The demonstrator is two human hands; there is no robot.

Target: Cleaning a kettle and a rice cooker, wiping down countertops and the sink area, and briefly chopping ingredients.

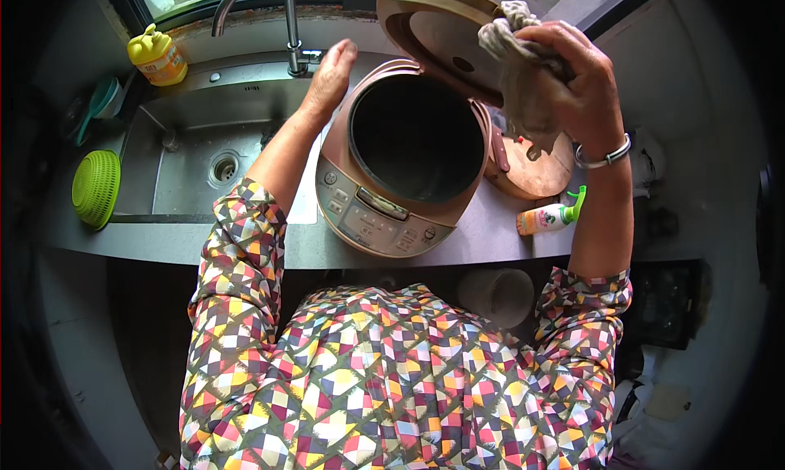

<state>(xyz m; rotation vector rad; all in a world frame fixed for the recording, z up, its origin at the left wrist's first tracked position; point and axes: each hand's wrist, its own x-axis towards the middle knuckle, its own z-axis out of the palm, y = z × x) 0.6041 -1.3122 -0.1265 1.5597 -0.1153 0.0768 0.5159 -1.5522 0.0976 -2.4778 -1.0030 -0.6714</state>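
Note:
In front of me a pink-and-gold rice cooker (pixel 340 163) stands on the counter, its dark round interior (pixel 417 139) exposed. Its hinged lid (pixel 451 41) is raised, tilted up at the back. My right hand (pixel 579 81) grips a bunched, damp-looking grey-brown cloth (pixel 530 96) beside the lid's right edge. Part of the cloth overlaps the lid, and I cannot tell whether they touch. My left hand (pixel 331 77) is raised at the cooker's far left, near the faucet. Nothing shows in it, but its fingers are partly hidden.
Left of the cooker lies a steel sink (pixel 190 163) with a curved faucet (pixel 291 28). A yellow pump bottle (pixel 158 56) and a green plastic basket (pixel 96 189) stand around it. At right are a round wooden board (pixel 539 169), a knife handle (pixel 500 151) and a spray bottle (pixel 549 217).

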